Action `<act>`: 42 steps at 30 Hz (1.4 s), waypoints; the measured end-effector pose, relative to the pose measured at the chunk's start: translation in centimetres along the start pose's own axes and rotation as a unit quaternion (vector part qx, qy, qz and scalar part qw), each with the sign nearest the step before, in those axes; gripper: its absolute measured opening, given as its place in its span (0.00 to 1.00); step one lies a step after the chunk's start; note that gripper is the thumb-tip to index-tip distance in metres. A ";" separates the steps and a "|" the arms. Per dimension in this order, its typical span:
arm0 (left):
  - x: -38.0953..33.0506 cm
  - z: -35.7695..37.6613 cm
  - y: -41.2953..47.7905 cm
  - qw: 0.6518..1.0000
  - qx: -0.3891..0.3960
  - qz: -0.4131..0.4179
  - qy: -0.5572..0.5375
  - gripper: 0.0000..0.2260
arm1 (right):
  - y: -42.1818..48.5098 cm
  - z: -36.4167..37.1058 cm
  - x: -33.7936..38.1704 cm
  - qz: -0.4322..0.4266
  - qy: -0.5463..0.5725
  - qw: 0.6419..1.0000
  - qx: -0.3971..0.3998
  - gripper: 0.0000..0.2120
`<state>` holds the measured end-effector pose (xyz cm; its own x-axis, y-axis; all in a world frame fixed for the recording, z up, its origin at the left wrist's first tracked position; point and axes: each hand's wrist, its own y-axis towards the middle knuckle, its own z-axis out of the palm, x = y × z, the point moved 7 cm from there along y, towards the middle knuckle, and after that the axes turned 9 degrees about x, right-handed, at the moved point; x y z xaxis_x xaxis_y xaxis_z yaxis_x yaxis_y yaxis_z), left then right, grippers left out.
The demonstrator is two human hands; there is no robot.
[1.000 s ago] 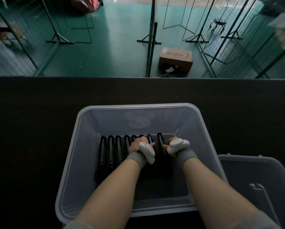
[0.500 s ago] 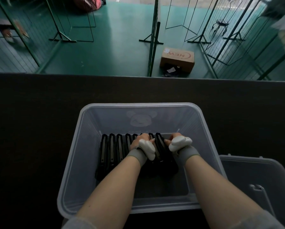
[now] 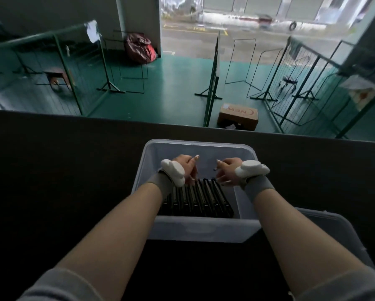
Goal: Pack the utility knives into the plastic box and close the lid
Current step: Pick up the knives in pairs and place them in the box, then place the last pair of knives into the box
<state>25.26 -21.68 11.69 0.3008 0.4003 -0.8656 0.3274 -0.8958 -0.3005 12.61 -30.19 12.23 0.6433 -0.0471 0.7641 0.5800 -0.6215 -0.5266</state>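
Observation:
A clear plastic box (image 3: 204,232) stands on the dark table in front of me. Several black utility knives (image 3: 200,199) lie side by side on its floor, filling the left and middle part. My left hand (image 3: 185,168) hovers above the far ends of the knives, fingers loosely curled and holding nothing. My right hand (image 3: 229,172) hovers to the right of it at the same height, fingers spread, also holding nothing. Both wrists carry white pads on grey bands. The translucent lid (image 3: 325,231) lies flat on the table to the right of the box.
The dark table (image 3: 73,170) stretches to both sides and ends at a far edge. Beyond and below it is a green floor with metal racks and a cardboard carton (image 3: 238,116).
Both hands have lifted off the knives and risen out of the row, moving apart. The view has tilted up, so the box sits smaller and further away.

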 end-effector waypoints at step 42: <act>28.1 -1.6 -24.5 0.927 0.073 -0.289 0.227 0.21 | -8.0 32.8 -11.8 0.170 -0.250 0.933 0.195 0.30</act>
<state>27.16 11.80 -4.61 0.4700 0.8316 -0.2958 0.4363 -0.5102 -0.7411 16.81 0.99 -4.83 0.9196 0.2408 0.3103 0.3746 -0.2998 -0.8774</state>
